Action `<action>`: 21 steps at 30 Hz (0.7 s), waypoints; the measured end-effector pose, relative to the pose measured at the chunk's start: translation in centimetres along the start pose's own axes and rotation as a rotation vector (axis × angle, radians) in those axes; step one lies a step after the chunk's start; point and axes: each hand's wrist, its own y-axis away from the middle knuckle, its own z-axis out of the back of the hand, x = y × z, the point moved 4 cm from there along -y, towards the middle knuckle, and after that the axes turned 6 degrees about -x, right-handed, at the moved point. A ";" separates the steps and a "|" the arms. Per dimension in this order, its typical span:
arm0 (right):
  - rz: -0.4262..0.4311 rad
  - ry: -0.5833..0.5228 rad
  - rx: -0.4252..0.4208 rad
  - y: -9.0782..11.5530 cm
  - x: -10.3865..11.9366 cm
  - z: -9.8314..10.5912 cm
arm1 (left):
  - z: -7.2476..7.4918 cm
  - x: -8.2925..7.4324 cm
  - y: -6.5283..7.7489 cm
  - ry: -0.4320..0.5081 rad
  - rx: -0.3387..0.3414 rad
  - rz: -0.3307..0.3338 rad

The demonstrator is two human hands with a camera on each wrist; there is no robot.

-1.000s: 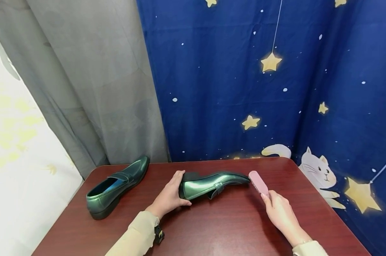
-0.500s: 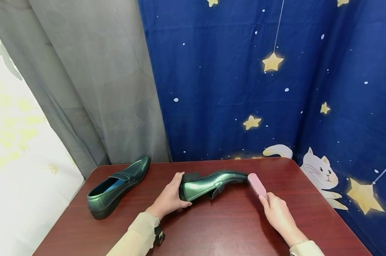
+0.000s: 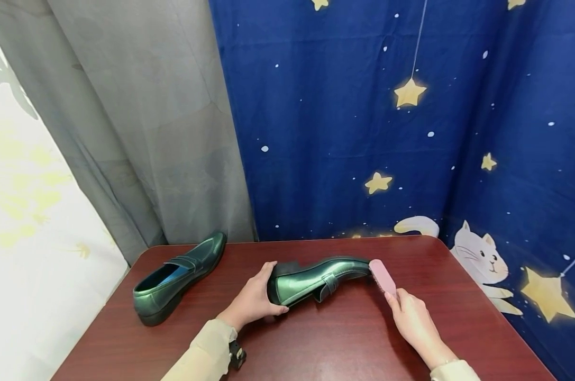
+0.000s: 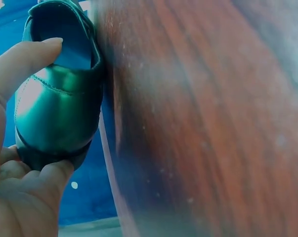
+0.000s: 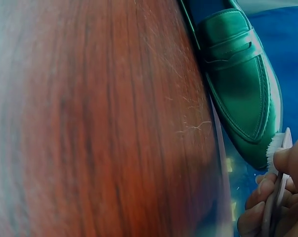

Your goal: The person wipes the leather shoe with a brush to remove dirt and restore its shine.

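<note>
A shiny green loafer (image 3: pixel 306 280) lies tipped on its side in the head view, its toe pointing right. My left hand (image 3: pixel 254 299) grips it by the heel. In the left wrist view the thumb (image 4: pixel 37 57) hooks over the collar of the loafer (image 4: pixel 60 108), and the fingers press against the heel underneath. My right hand (image 3: pixel 413 317) holds a pink brush (image 3: pixel 382 276) at the loafer's toe. The right wrist view shows the brush's white bristles (image 5: pixel 274 148) against the toe edge, with thumb and fingers pinching the handle.
A matching green loafer (image 3: pixel 180 278) stands upright at the left of the dark red wooden table (image 3: pixel 325 338). Behind the table's back edge hang a grey curtain (image 3: pixel 163 132) and a blue curtain (image 3: pixel 335 116) with stars.
The brush has shifted slightly left and down along the toe. The loafer has rolled a little, so more of its strap and opening shows. The left hand keeps its grip.
</note>
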 end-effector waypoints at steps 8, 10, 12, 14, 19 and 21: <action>0.022 -0.002 -0.008 0.0 0.4 -0.3 | 0.0 -0.1 0.1 -0.002 0.009 0.016; 0.033 -0.006 -0.018 -0.1 0.6 -0.3 | 0.0 0.0 0.1 -0.014 0.012 0.019; 0.041 -0.008 -0.024 -0.1 0.9 -0.3 | 0.0 -0.1 0.2 -0.021 0.016 0.019; 0.043 -0.008 -0.027 -0.1 1.1 -0.3 | 0.0 -0.1 0.2 -0.025 0.019 0.021; 0.031 -0.009 -0.001 -0.2 1.8 -0.3 | -0.1 -0.1 0.3 -0.025 0.026 0.025; 0.029 -0.010 0.012 -0.3 2.0 -0.3 | -0.2 -0.2 0.4 -0.023 0.027 0.023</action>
